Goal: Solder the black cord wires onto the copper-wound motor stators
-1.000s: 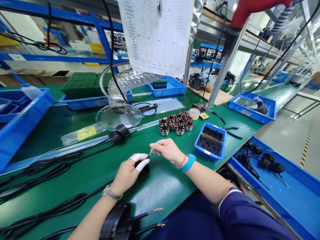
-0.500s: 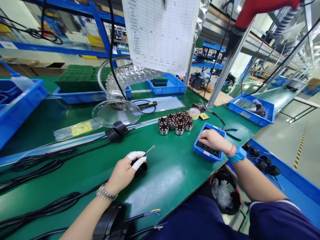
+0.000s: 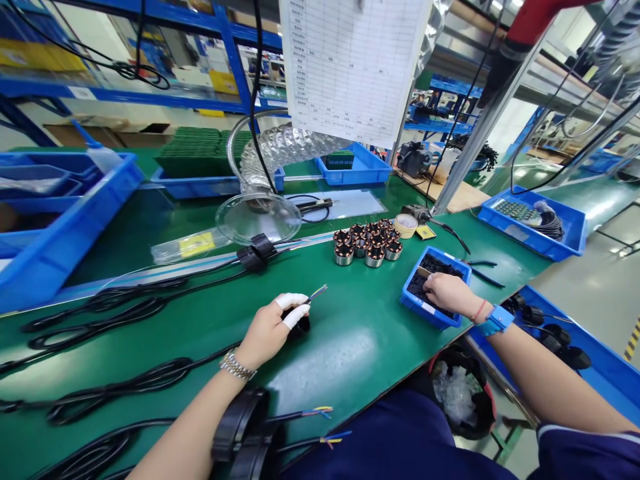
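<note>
The black cable (image 3: 319,292) with fine multicoloured wire ends is in your left hand (image 3: 273,327), above the green surface (image 3: 345,347). The grip there is a pinch: your white-covered thumb and finger press on the cable just behind the bare wires, which point to two o'clock. A round black plastic part (image 3: 302,325) sits at that hand, partly hidden by it.

At three o'clock from the wire ends, your right hand (image 3: 450,293) reaches into a small blue plastic bin (image 3: 431,317) of little black pieces (image 3: 447,267). Its fingertips are down among them, so you cannot tell whether they pinch one.

At two o'clock stands a cluster of copper-wound metal rings (image 3: 375,255), with a cream tape roll (image 3: 405,225) just beyond. Black-handled pliers (image 3: 487,273) lie beside the bin, at three o'clock. Coiled black cords (image 3: 135,383) lie at eight o'clock, and large black plastic caps (image 3: 241,423) with coloured-wire leads at seven.
</note>
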A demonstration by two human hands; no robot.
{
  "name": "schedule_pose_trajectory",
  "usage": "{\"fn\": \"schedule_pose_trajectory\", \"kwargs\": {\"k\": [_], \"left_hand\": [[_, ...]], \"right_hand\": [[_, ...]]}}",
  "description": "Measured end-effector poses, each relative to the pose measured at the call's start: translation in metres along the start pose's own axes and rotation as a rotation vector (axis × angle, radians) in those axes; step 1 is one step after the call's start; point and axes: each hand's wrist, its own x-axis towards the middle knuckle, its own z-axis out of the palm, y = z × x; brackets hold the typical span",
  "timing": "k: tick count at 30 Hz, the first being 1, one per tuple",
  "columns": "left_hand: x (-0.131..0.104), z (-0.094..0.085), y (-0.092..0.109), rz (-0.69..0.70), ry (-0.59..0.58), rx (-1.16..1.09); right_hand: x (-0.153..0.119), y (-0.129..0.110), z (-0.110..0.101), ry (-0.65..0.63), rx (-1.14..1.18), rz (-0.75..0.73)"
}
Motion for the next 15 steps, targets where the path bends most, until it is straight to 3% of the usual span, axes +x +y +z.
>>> {"fn": "schedule_pose_trajectory", "kwargs": {"k": [8,15], "left_hand": [[0.0002,0.0015,-0.0031,0.006,-0.012,-0.031],[-0.0004,0.0009,-0.0032,0.01,-0.023,-0.032]], "right_hand": [[-0.0003,0.006,-0.0024,0.009,0.156,0.128],[0.0081,-0.0035,-0.0004,0.006,0.196,0.303]]}}
